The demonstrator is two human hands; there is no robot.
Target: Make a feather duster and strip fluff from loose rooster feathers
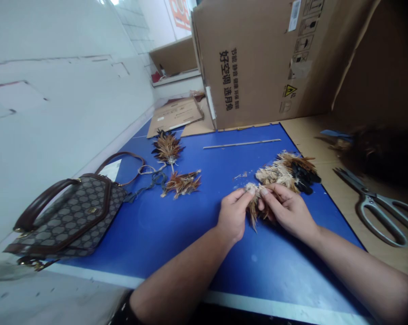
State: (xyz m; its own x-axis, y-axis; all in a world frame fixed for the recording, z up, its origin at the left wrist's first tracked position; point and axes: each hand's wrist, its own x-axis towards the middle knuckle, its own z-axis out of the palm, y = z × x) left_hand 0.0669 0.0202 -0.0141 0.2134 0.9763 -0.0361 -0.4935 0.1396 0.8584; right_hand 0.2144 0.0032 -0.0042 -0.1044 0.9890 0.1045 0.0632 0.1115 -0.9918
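Observation:
Both my hands meet over the right part of the blue tabletop, pinching feathers whose brown tips hang down between them. My left hand is closed, thumb and forefinger on the pale fluffy end of the feathers. Thumb and fingers of my right hand are pinched on the same bunch from the other side. Just beyond them lies a pile of feathers, cream, brown and black. Farther left are a tied feather bundle on a stick and a smaller heap of reddish-brown feathers.
A patterned handbag stands along the left wall. A thin rod lies across the table before a large cardboard box. Scissors rest on cardboard at the right, near a dark feathery mass. Flattened cardboard lies at the back.

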